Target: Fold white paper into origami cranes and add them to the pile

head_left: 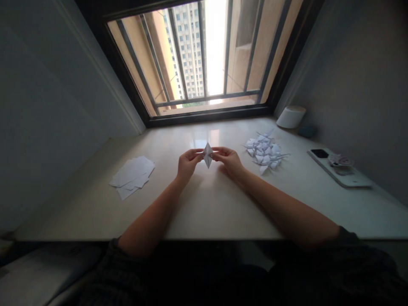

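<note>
A small folded white paper piece, diamond-shaped, is held up above the pale tabletop in the middle of the view. My left hand pinches its left side with closed fingers. Pinching its right side the same way is my right hand. Both forearms reach in from the bottom edge.
A loose stack of white paper sheets lies to the left. A heap of several folded paper figures sits to the right. Farther right are a phone with a small object on it and a white cylinder by the barred window.
</note>
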`<control>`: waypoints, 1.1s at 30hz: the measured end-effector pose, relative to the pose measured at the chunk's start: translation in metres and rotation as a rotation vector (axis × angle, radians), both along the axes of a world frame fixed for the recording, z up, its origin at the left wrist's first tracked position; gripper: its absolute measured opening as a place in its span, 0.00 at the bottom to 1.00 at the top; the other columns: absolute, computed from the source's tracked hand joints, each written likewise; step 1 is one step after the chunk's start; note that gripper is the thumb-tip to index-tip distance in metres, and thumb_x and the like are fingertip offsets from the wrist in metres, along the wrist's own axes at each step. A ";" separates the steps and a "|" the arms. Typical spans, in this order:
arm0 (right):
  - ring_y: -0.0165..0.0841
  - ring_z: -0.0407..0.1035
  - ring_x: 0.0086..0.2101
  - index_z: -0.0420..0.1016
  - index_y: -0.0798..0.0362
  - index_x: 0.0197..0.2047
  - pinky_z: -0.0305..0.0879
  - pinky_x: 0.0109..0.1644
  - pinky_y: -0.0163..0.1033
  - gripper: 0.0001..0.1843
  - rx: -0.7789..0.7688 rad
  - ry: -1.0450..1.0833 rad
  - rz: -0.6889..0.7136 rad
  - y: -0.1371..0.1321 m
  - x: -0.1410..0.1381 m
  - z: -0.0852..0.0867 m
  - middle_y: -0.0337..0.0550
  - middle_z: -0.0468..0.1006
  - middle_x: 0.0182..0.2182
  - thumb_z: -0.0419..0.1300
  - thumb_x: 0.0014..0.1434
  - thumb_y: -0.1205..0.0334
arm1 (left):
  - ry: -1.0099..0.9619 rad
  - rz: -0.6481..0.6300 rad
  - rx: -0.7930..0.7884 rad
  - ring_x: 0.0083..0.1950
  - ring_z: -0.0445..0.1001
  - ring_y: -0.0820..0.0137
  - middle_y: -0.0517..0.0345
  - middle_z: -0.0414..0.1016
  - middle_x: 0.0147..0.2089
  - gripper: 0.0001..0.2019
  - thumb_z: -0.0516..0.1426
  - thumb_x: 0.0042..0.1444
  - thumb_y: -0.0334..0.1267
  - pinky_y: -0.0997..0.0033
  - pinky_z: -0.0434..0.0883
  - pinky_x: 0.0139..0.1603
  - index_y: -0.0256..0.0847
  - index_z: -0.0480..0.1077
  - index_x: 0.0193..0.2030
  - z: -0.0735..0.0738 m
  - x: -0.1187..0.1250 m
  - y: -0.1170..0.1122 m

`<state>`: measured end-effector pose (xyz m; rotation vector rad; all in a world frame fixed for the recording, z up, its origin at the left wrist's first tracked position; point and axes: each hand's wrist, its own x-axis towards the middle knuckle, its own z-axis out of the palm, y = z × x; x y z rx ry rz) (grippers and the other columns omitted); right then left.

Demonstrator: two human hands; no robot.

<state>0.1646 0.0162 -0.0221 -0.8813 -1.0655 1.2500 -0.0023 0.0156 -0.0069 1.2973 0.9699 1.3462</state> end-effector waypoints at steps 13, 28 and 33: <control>0.35 0.74 0.32 0.83 0.51 0.34 0.66 0.39 0.40 0.16 0.022 -0.045 -0.066 -0.001 -0.001 -0.001 0.44 0.83 0.31 0.72 0.41 0.54 | 0.038 -0.092 -0.146 0.36 0.78 0.67 0.50 0.81 0.37 0.24 0.68 0.42 0.48 0.66 0.70 0.43 0.37 0.77 0.45 -0.002 0.002 -0.003; 0.32 0.69 0.29 0.83 0.48 0.40 0.63 0.32 0.38 0.16 0.303 -0.459 -0.118 -0.002 0.003 -0.003 0.43 0.81 0.33 0.65 0.52 0.49 | 0.098 -0.090 -0.189 0.32 0.75 0.69 0.52 0.79 0.31 0.22 0.68 0.38 0.52 0.68 0.70 0.38 0.37 0.79 0.37 -0.004 0.001 -0.004; 0.35 0.72 0.32 0.82 0.50 0.40 0.65 0.35 0.39 0.19 0.205 -0.377 -0.081 -0.002 0.001 -0.002 0.44 0.81 0.33 0.66 0.49 0.48 | 0.094 -0.078 -0.192 0.33 0.75 0.69 0.51 0.79 0.31 0.21 0.68 0.38 0.52 0.68 0.71 0.38 0.37 0.79 0.34 -0.003 0.001 -0.004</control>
